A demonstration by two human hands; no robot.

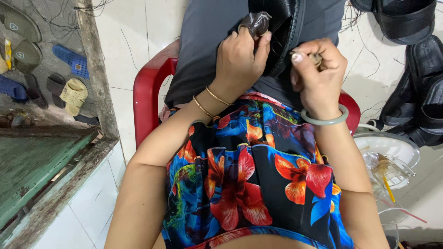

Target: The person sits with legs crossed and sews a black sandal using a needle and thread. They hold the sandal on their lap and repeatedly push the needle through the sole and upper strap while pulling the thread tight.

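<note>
Left hand: the left hand (240,57), upper centre of the frame, is curled with thumb and fingertips pinched on a small glossy dark-brown piece of leather-like material (256,22) that sticks up just above the knuckles; two thin gold bangles (210,102) circle the wrist.
Right hand: the right hand (317,71), just right of the left, is closed in a loose fist, thumb pressed to forefinger on a small, pale, hard object (314,58); what that object is cannot be told. A pale green stone bangle (324,121) sits on the wrist.
Work piece: a black leather shoe upper with a stitched edge (282,32) lies on the lap between the two hands, its long axis running from top centre down toward the wearer; both hands touch it, the left nearer its upper end, the right at its lower right edge.
Key relation: the brown piece lies up and left of the right hand, near it, with the black upper's edge between them.
Lap: smooth grey cloth trousers (203,41) above a black dress printed with red and blue flowers (249,184).
Seat: a glossy red plastic chair (146,92), its arm showing at left and rim at right.
Right side: black strapped sandals (410,23) at upper right and right edge, on a white tiled floor (134,37) strewn with thin dark threads; a clear glass with a yellow straw (387,173) on a white plate.
Upper left: assorted worn slippers (69,60), blue, cream and olive, on grey ground beyond a weathered green wooden sill (32,166).
</note>
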